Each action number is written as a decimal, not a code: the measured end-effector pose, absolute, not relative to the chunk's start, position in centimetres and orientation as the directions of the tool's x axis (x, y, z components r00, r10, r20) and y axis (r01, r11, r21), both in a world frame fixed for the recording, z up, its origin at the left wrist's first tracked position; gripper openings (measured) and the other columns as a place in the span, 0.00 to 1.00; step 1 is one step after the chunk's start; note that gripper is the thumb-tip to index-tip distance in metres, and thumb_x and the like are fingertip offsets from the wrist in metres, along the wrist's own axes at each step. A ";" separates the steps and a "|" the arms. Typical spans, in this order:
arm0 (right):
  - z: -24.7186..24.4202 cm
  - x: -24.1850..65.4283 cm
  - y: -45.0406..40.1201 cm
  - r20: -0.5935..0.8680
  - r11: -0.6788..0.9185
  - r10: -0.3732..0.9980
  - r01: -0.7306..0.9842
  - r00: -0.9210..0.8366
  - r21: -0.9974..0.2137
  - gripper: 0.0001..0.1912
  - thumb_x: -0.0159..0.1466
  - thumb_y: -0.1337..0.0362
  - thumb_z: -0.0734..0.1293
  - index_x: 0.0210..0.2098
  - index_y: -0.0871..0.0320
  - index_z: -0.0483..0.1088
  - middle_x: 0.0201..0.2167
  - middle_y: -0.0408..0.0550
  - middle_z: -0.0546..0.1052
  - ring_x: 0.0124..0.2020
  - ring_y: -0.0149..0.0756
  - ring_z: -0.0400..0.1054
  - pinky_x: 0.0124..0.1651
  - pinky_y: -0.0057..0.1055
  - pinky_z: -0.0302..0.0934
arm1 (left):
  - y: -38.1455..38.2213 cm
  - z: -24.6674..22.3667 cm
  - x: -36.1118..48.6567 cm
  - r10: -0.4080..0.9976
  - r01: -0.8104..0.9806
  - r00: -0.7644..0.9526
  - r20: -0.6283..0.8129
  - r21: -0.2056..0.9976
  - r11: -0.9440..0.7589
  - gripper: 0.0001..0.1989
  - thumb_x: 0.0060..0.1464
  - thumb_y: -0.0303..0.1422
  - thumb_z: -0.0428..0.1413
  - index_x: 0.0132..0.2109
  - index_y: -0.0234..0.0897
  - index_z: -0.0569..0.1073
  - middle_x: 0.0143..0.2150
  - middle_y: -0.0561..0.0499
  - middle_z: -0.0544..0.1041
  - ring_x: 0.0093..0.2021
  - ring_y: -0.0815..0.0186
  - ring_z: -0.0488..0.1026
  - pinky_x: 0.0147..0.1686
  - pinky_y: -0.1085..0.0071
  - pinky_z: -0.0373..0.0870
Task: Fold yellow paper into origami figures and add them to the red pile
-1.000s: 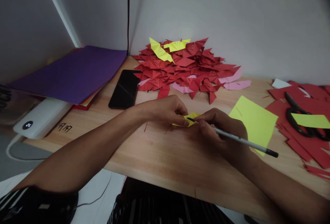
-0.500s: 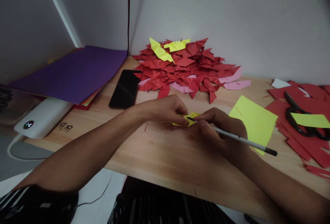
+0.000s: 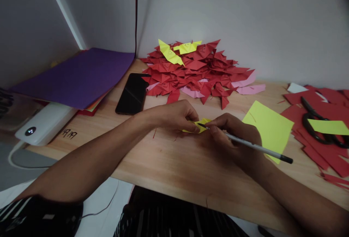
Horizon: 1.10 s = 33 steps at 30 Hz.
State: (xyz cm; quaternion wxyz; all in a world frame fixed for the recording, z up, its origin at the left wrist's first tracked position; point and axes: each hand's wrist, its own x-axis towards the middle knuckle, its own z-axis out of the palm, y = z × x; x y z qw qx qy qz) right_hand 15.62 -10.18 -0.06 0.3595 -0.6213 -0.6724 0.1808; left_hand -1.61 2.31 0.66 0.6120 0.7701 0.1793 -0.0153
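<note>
Between my hands, low over the wooden table, is a small folded yellow paper (image 3: 202, 125). My left hand (image 3: 180, 116) pinches its left side, fingers curled and partly covering it. A slim grey pen (image 3: 253, 146) with a black end cap is gripped in my right hand (image 3: 236, 131), and its dark tip meets the yellow paper. Most of the folded piece is hidden by my fingers. Just right of my right hand lies a flat yellow sheet (image 3: 268, 129), partly under the wrist.
Against the wall rises a pile of folded red papers (image 3: 196, 69) with some yellow and pink ones. A black phone (image 3: 132, 94), purple sheets (image 3: 79, 75) and a white power bank (image 3: 45, 124) are at left. Black scissors (image 3: 316, 124) rest on red paper scraps (image 3: 324, 153) at right.
Almost nothing differs. The pen's rear end has dipped very slightly to the left; both hands keep their places on the yellow paper.
</note>
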 end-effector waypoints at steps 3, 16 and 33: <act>0.2 15.3 -10.3 0.244 0.139 0.968 0.698 0.053 -0.702 0.06 0.62 0.63 0.63 0.30 0.56 0.70 0.17 0.39 0.68 0.16 0.25 0.58 0.19 0.23 0.51 | 2.3 0.7 -1.6 0.263 0.302 0.932 -0.251 0.936 -0.179 0.12 0.52 0.34 0.57 0.25 0.31 0.70 0.19 0.55 0.66 0.19 0.76 0.60 0.18 0.79 0.52; 0.1 15.4 -10.3 0.246 0.141 0.968 0.704 0.049 -0.696 0.05 0.63 0.64 0.63 0.31 0.55 0.70 0.17 0.39 0.69 0.17 0.26 0.58 0.20 0.24 0.51 | 2.2 0.8 -1.6 0.271 0.302 0.929 -0.251 0.938 -0.168 0.12 0.50 0.34 0.58 0.24 0.30 0.69 0.19 0.55 0.66 0.18 0.76 0.60 0.18 0.79 0.50; -0.1 15.6 -10.2 0.264 0.169 0.964 0.705 0.026 -0.688 0.04 0.62 0.65 0.64 0.31 0.55 0.70 0.17 0.38 0.69 0.16 0.25 0.58 0.19 0.24 0.50 | 2.3 0.6 -1.6 0.252 0.283 0.941 -0.228 0.935 -0.214 0.13 0.52 0.35 0.57 0.25 0.31 0.70 0.19 0.55 0.66 0.19 0.76 0.61 0.18 0.79 0.52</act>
